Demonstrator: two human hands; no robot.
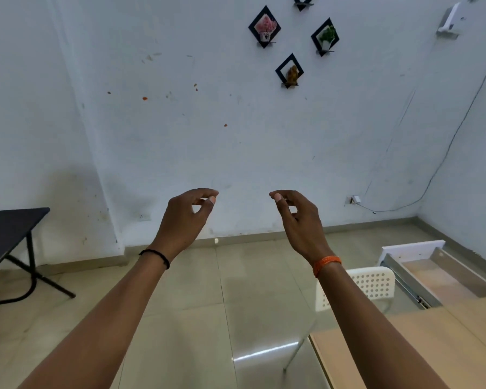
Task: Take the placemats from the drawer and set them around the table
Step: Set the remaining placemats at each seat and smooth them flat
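Down at the bottom right, a light wood bench (421, 346) shows only its corner and left edge. Past its far end a drawer (443, 273) stands pulled open, and I see only its bare wood bottom; no placemats show anywhere. A white chair (373, 284) with holes in its back stands just beside the bench, near the drawer. Wide tiled floor (180, 304) lies open in the middle and runs up to the white wall (180, 122). A black table (9, 228) stands well apart at the left edge.

Both arms reach straight out, over the floor. The left hand (185, 217) and the right hand (298, 217) float side by side with a gap between them. Each hand is loose and half curled, fingers bent, thumb near the first finger, holding nothing. A black band (156, 256) sits on the left wrist and an orange band (327, 263) on the right.
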